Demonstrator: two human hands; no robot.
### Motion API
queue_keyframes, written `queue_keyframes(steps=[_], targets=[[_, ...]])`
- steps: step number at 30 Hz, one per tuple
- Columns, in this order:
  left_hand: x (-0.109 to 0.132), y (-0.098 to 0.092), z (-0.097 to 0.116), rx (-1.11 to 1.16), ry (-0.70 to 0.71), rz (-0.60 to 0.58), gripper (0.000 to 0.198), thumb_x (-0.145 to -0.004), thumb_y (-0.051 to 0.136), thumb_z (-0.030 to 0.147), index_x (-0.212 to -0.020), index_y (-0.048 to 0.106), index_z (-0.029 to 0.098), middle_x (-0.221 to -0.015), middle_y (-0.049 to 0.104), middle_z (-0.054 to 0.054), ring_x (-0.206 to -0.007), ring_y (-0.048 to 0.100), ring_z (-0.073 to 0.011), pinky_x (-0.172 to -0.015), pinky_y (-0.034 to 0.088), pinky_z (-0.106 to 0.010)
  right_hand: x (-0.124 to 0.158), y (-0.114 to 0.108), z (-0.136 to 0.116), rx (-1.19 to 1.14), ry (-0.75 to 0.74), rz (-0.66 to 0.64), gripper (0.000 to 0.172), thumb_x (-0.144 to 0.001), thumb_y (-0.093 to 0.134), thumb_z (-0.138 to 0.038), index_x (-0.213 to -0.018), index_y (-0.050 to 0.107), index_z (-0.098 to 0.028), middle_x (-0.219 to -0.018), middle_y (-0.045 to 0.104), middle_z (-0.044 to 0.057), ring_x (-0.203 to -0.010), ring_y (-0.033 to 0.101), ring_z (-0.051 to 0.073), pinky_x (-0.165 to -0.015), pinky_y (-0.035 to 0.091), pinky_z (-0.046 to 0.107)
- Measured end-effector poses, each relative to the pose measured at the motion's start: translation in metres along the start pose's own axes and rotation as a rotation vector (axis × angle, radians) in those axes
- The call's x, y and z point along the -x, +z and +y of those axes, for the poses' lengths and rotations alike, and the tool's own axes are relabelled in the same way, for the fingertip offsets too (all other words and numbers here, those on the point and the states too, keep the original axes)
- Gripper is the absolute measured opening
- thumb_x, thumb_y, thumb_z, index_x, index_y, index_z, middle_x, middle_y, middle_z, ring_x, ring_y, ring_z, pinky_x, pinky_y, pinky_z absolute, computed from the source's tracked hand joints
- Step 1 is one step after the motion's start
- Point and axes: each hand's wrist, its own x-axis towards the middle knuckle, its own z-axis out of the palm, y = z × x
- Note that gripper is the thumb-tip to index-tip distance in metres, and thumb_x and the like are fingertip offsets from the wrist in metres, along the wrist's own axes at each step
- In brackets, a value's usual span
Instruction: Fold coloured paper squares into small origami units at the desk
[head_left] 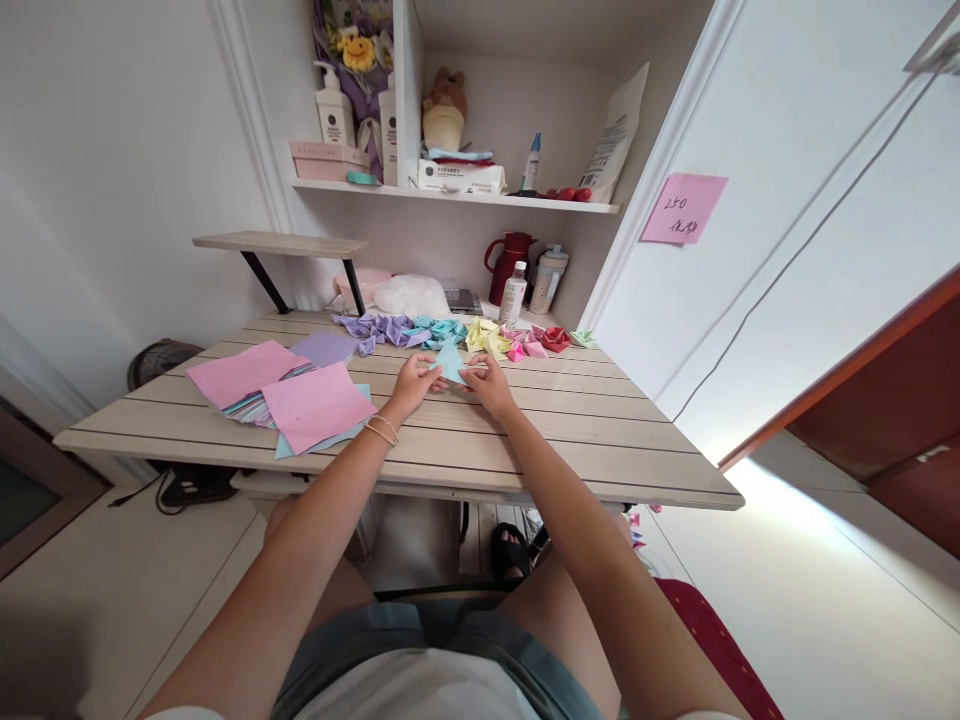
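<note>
Between my two hands is a light blue piece of folded paper, roughly triangular with its point away from me. My left hand pinches its left corner, and my right hand grips the right corner. Both hands are just above the desk. Right behind the paper runs a row of folded paper pieces: purple ones, blue ones, yellow ones, pink ones, a red one and a pale green one.
Stacked paper sheets, pink on top, lie on the desk's left, beside a purple sheet. A small raised shelf stands at the back left. A clear bottle, a red jug and a tumbler stand at the back.
</note>
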Motion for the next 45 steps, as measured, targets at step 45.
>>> queue_keyframes(steps=[45], targets=[[0.002,0.000,0.003,-0.021,-0.157,-0.137,0.036,-0.073,0.064,0.048,-0.084,0.064,0.014,-0.064,0.066,-0.002,-0.053,0.062,-0.0127,-0.048,0.046,-0.021,-0.001,-0.002,-0.001,0.275,-0.072,-0.113,0.015,-0.067,0.059,-0.026,-0.076,0.069,-0.018,-0.070,0.067,-0.002,-0.065,0.060,0.017,-0.063,0.048,0.029]])
